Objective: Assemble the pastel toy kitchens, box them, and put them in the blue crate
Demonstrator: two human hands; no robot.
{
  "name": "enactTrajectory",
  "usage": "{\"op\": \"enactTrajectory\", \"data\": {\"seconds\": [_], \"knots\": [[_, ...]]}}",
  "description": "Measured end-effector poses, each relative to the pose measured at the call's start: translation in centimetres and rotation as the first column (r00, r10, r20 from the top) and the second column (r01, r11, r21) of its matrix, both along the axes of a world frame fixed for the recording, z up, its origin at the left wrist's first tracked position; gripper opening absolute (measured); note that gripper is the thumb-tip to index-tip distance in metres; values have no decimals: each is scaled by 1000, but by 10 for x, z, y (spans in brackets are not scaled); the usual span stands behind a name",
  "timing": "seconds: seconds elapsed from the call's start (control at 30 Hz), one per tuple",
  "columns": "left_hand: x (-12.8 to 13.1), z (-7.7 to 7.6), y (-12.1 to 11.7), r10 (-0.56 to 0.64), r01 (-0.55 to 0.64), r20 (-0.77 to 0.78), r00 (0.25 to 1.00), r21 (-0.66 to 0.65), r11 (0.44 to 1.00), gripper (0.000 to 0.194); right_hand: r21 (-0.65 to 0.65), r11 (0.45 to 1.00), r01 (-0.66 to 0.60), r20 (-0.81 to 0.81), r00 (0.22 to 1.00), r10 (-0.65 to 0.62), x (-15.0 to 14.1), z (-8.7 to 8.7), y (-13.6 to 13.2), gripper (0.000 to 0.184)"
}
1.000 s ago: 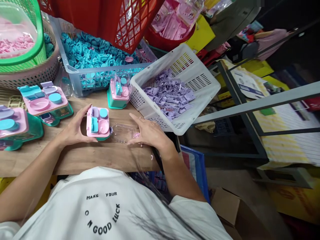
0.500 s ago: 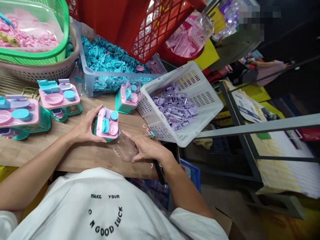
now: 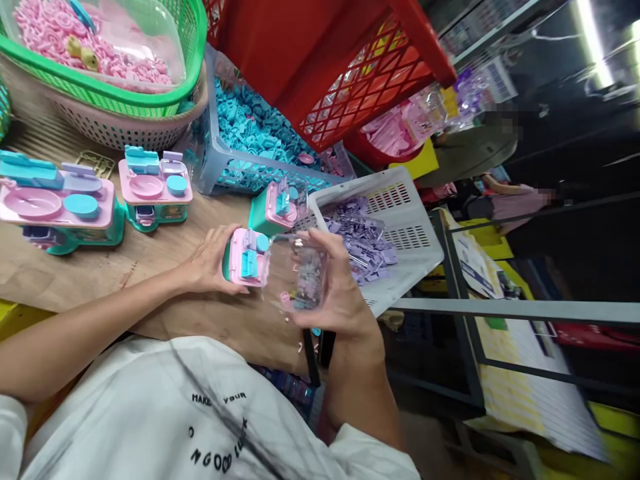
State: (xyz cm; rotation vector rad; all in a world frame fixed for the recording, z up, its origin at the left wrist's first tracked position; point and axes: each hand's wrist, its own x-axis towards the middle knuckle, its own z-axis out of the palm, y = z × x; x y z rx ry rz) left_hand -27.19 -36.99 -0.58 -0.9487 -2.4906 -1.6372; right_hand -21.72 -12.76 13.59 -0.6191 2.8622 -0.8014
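My left hand [image 3: 213, 261] is wrapped round a small toy kitchen unit [image 3: 249, 259], teal with a pink top and blue and lilac parts. In my right hand [image 3: 340, 283] is a clear plastic cover [image 3: 300, 273], gripped between thumb and fingers just right of that unit. Its open side seems to face the toy, but I cannot tell whether they touch. Behind it stands another toy kitchen unit [image 3: 273, 205] against the white basket. Two more toy kitchens [image 3: 155, 183] stand on the left of the wooden table.
A white basket [image 3: 415, 250] of lilac parts leans at the table's right edge. Behind are a clear bin [image 3: 235, 163] of blue parts, a tilted red crate [image 3: 295, 60] and a green basket [image 3: 170, 100] with pink parts. Other people [image 3: 515, 200] are at the right.
My right hand has lifted the clear cover off the tabletop and turned it upright beside the toy. My left hand still holds the toy. The view has shifted.
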Motion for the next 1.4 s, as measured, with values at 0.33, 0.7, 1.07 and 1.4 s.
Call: {"op": "enactTrajectory", "data": {"seconds": [0.33, 0.7, 1.07, 1.4], "knots": [[6, 0, 4, -19, 18, 40, 999, 2, 1000, 107, 105, 953, -284, -55, 955, 291, -43, -13, -35, 104], [11, 2, 3, 30, -28, 45, 999, -55, 998, 101, 46, 953, -301, -112, 946, 304, -43, -24, -29, 101], [14, 6, 4, 49, -41, 96, 994, -83, 996, 99, 206, 927, -313, -44, 944, 328, -43, -15, -38, 116], [15, 10, 1, 40, -28, 126, 991, -94, 995, 97, 203, 937, -285, -42, 953, 299, -39, -12, -44, 107]]}}
